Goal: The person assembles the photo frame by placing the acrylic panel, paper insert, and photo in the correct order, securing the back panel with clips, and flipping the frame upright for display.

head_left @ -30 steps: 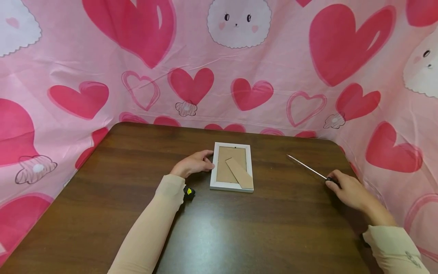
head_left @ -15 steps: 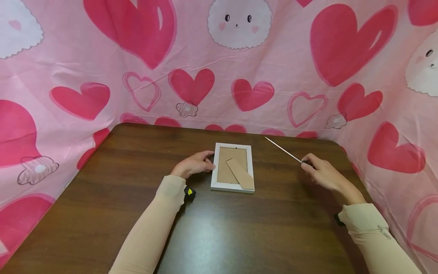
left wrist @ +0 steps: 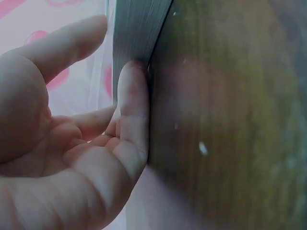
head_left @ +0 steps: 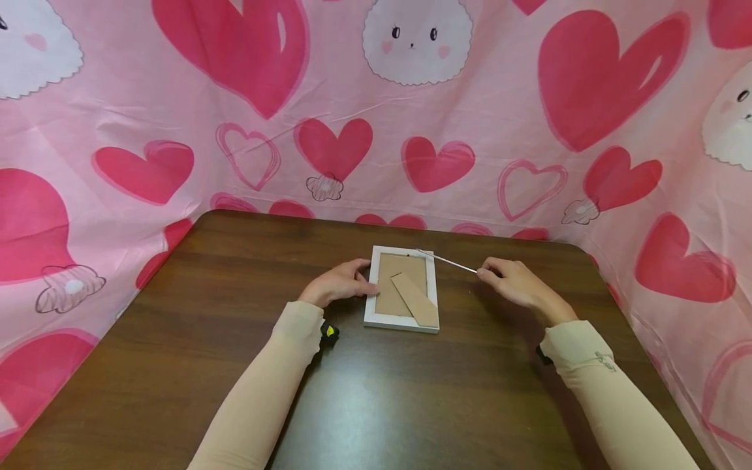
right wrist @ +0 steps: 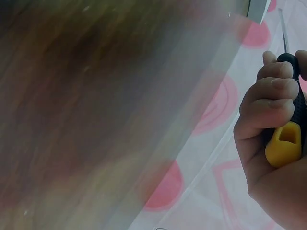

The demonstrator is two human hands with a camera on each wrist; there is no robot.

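A white picture frame [head_left: 372, 307] lies back side up on the brown table, with a tan backing board [head_left: 388, 297] and a slanted stand leg [head_left: 414, 300]. My left hand [head_left: 341, 282] holds its left edge, thumb over the rim and fingers against the side; in the left wrist view a finger touches the frame's side wall [left wrist: 139, 28]. To the right, my right hand [head_left: 514, 281] grips a screwdriver [right wrist: 289, 143] by its black and yellow handle. Its thin metal shaft [head_left: 449, 262] points left, the tip over the frame's top right corner; I cannot tell whether it touches.
A brown wooden table [head_left: 329, 405] with rounded far corners carries the frame. Pink cloth [head_left: 376, 209] printed with hearts hangs behind and along both sides of it. Small white specks show on the wood in the left wrist view.
My right hand has moved left with the screwdriver, from the table's right side until the tip is over the frame's top edge. The left hand and frame have stayed nearly in place.
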